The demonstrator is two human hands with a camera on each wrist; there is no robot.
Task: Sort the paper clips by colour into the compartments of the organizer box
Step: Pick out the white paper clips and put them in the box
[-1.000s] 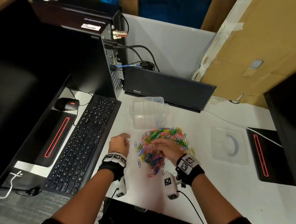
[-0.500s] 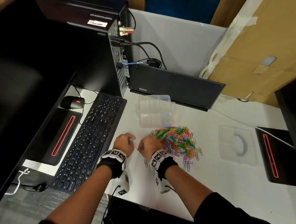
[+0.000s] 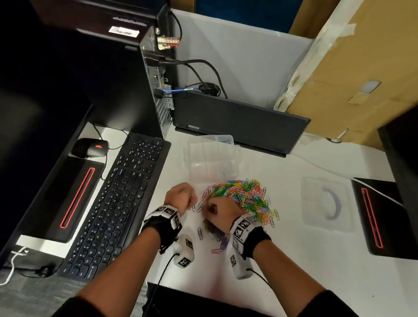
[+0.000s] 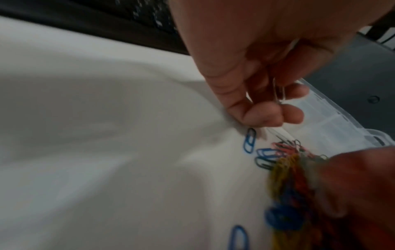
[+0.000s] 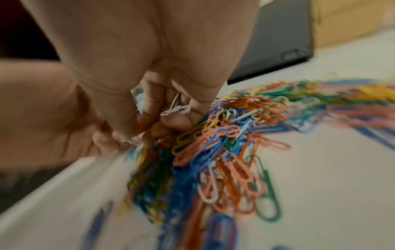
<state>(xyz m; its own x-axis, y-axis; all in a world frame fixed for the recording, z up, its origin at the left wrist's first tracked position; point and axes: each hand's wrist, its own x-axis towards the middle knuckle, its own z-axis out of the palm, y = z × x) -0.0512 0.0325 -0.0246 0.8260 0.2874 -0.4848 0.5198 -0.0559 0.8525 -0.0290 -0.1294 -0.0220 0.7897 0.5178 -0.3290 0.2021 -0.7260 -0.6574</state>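
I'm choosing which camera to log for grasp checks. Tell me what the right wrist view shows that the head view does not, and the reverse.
Only the right wrist view: white paper clips tucked inside the curled fingers of the right hand.

Only the head view: the layout, with the clear organizer box beyond the pile, a few pale clips in one near compartment, the keyboard to the left, and a clear lid to the right.

Both: the mixed-colour pile of paper clips on the white table, the right hand at its near edge, and the left hand beside it.

Black wristbands point(image 3: 160, 225), checkered marker tags point(image 3: 241, 228).
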